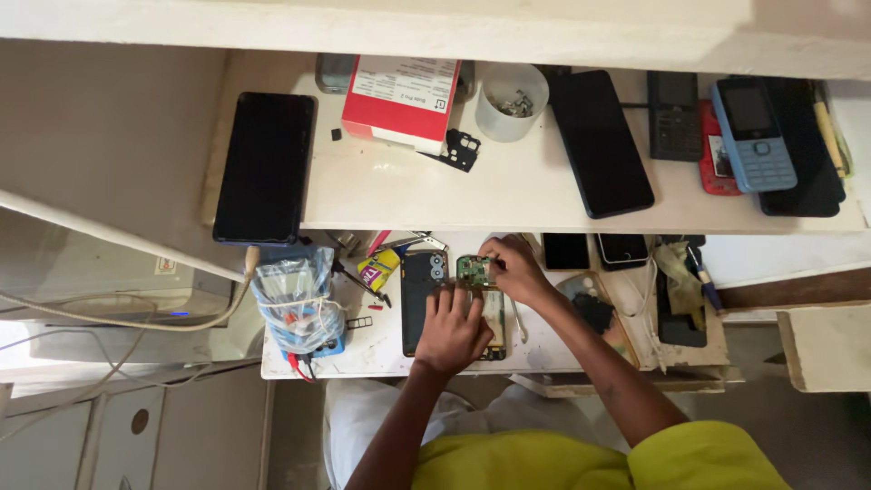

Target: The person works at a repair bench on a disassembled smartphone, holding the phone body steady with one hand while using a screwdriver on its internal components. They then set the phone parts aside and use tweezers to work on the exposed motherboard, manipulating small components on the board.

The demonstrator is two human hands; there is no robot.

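Both hands on the opened phone (493, 313).
Left hand (451, 331) lies flat across it; right hand (513, 267) pinches the green circuit board (472, 269) at its top.

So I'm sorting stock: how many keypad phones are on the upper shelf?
3: a black keypad phone, a red one mostly covered, and a blue one overlapping it, all at the shelf's right end. More may be hidden.

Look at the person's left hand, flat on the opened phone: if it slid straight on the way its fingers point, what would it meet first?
Probably the green circuit board, just beyond the left hand and pinched by the right hand; depth is unclear.
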